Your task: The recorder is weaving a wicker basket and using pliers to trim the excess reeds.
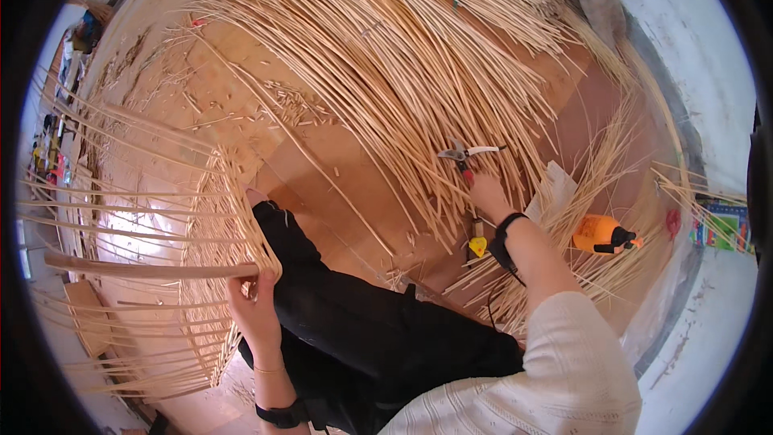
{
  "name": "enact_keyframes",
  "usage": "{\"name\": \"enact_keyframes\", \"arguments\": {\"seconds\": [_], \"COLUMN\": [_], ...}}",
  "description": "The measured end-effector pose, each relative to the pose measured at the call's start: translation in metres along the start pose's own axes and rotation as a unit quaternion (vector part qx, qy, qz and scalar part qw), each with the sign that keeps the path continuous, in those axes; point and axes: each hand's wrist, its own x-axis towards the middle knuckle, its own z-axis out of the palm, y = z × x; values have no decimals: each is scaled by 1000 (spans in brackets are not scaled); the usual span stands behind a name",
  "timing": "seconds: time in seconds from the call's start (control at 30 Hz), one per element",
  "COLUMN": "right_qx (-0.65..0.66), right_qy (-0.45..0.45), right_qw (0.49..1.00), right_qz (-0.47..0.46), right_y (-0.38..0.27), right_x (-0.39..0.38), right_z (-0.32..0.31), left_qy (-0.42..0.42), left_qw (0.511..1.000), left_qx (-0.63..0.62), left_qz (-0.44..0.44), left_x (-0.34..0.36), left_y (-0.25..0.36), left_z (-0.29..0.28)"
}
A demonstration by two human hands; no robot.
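Observation:
My left hand (pixel 256 310) is closed at the edge of a half-woven wicker basket (pixel 233 217), where a thick flat wooden strip (pixel 153 271) meets the weave. Long bare stakes fan out leftward from the basket, which leans against my leg. Out to the right, my right hand (pixel 487 197) is closed on pruning shears (pixel 461 159) by the red handle. The pale second handle stands spread away from it. Under the shears lies a wide spread of long peeled willow rods (pixel 378 72); their ends reach close to my right hand.
An orange bottle (pixel 597 234) with a black top lies at the right, among thin loose rods (pixel 515 290). A yellow object (pixel 478 246) is near my right wrist. Short cut pieces (pixel 298 105) litter the brown floor (pixel 322 185). A pale wall (pixel 684 24) bounds the right side.

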Motion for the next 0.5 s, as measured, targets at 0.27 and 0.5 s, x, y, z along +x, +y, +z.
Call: {"name": "enact_keyframes", "arguments": {"seconds": [0.27,0.5], "right_qx": [91,-121], "right_qy": [244,145], "right_qw": [959,978], "right_qz": [-114,-94], "right_y": [2,-5], "right_x": [-33,0], "right_z": [10,-17], "left_qy": [-9,60], "left_qw": [1000,992], "left_qx": [-12,86], "left_qz": [0,72], "left_x": [8,-20], "left_y": [8,-8], "left_z": [15,-25]}}
